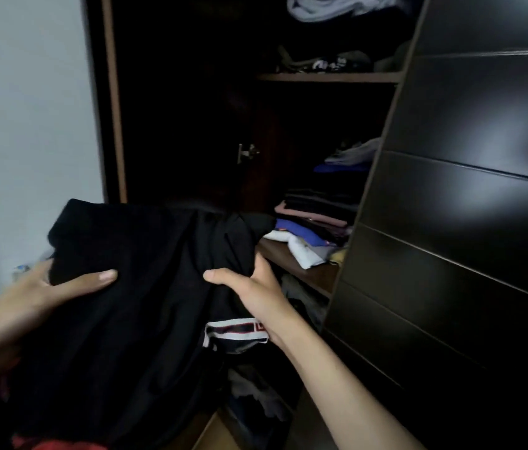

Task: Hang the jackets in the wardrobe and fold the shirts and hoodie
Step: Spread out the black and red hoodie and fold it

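1. While both hands hold it up in front of the open wardrobe [191,125], a black garment [133,287] hangs between them and hides most of the lower left view.
2. The left hand [38,287] grips the garment's left side, thumb pressed flat on the front of the cloth, fingers hidden behind it.
3. The right hand [249,287] pinches a bunched fold at the garment's right edge, thumb on the near side.
4. A white band with red and black trim [236,329] shows just below the right wrist.
5. Behind the right hand, a middle shelf [305,271] carries a stack of folded clothes [314,222] in pink, blue, white and dark tones.
6. A higher shelf [327,77] holds dark crumpled clothes; pale cloth [337,8] lies above that.
7. The dark wardrobe door [451,222] stands open at right, close beside the right forearm.
8. Loose clothes [256,394] lie low in the wardrobe, and something red [61,444] shows at the bottom edge.
9. A pale wall [22,108] stands left of the wardrobe.
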